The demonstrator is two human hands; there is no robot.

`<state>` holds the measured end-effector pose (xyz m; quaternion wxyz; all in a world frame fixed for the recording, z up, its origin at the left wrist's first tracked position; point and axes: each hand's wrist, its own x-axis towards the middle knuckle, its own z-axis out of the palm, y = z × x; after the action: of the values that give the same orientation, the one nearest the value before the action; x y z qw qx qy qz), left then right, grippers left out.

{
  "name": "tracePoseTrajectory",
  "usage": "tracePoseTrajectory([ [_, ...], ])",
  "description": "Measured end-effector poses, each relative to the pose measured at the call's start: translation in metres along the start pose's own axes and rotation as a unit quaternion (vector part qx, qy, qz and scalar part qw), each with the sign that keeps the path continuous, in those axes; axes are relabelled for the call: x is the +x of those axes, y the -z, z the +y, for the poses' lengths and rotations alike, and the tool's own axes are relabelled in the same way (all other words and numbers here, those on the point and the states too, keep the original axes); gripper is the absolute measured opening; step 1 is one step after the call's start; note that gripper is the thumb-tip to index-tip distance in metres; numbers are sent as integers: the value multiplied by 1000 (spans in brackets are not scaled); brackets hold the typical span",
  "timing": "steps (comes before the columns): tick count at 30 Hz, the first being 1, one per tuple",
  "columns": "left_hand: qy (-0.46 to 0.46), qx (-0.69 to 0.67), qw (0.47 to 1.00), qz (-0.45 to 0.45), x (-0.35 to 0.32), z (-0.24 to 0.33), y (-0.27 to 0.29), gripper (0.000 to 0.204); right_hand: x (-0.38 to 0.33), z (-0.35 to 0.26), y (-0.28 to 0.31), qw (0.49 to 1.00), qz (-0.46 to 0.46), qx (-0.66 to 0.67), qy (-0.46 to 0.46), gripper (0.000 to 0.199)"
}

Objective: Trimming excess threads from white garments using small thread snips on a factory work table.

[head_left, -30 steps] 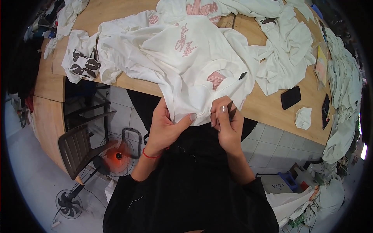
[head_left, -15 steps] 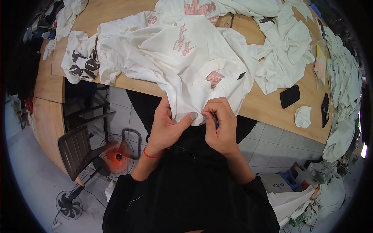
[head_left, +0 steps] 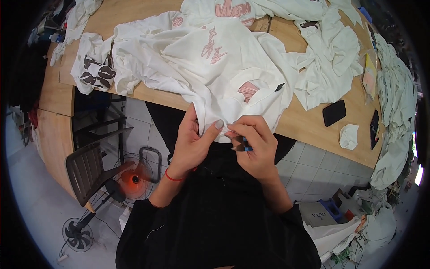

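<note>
A white sweatshirt (head_left: pixel 188 58) with pink lettering lies across the table's front edge, its neckline toward me. My left hand (head_left: pixel 195 139) pinches the cloth near the neckline between thumb and fingers. In my right hand (head_left: pixel 256 145) is a small pair of thread snips (head_left: pixel 242 144), blue with dark blades, tucked inside the curled fingers. The right thumb and forefinger meet close to the cloth at the left thumb; whether they pinch a thread is too small to tell. A dark label (head_left: pixel 279 87) shows at the neckline.
More white garments (head_left: pixel 329 62) lie on the wooden table (head_left: pixel 309 136), with a black phone (head_left: pixel 334 112) and a white scrap (head_left: pixel 349 136) at right. A heap of pale cloth (head_left: pixel 394 98) hangs along the right side. A brown chair (head_left: pixel 87 172) and a fan (head_left: pixel 135 179) stand at left.
My right hand has turned slightly and drawn a little from the left thumb, so the snips now show between its fingers. The left hand keeps its hold on the cloth.
</note>
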<state>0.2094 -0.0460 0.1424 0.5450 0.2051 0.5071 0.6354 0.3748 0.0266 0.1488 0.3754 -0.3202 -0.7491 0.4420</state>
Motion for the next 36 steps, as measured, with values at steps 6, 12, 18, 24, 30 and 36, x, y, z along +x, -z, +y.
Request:
tracePoseTrajectory([
  [6, -30, 25, 999, -24, -1, 3, -4, 60, 2, 2, -2, 1000, 4, -3, -22, 18],
  [12, -21, 12, 999, -30, -1, 0, -2, 62, 1, 6, -2, 993, 14, 66, -100, 3],
  [18, -23, -8, 999, -32, 0, 0, -5, 62, -3, 10, -8, 971, 42, 165, -170, 11],
  [24, -24, -6, 999, -29, 0, -1, -4, 64, -4, 20, -1, 942, 33, 261, -209, 18],
  [30, -29, -3, 1000, -12, 0, 2, -2, 67, -1, 23, 10, 922, 67, 310, -221, 27],
  [36, -18, 12, 1000, -11, 0, 4, -3, 67, 4, 8, 16, 952, 64, 222, -203, 13],
])
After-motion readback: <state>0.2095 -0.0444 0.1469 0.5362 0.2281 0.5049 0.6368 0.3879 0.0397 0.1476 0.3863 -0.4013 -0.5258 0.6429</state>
